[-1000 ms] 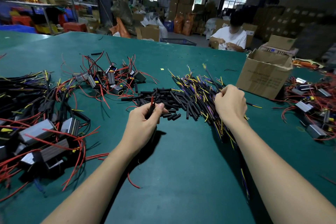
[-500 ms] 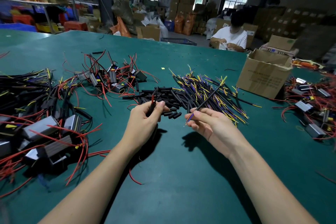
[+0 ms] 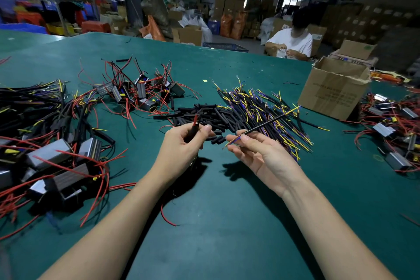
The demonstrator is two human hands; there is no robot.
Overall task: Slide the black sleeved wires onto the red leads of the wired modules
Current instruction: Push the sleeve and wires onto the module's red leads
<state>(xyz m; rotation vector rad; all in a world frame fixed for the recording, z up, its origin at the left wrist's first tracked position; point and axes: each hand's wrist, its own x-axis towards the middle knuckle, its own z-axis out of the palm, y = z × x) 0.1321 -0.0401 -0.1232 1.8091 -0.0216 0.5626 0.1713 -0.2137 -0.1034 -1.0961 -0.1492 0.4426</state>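
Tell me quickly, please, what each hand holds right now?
Left hand: grips a red lead in black sleeving.
Right hand: pinches a black sleeved wire.

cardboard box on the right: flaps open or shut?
Open. The box has its top flaps standing up and apart, and one flap is folded back behind it. Its contents cannot be seen from this angle.

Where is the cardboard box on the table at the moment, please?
In the head view, the cardboard box stands open on the far right of the green table, just right of the pile of black sleeved wires and left of a heap of red-leaded modules.
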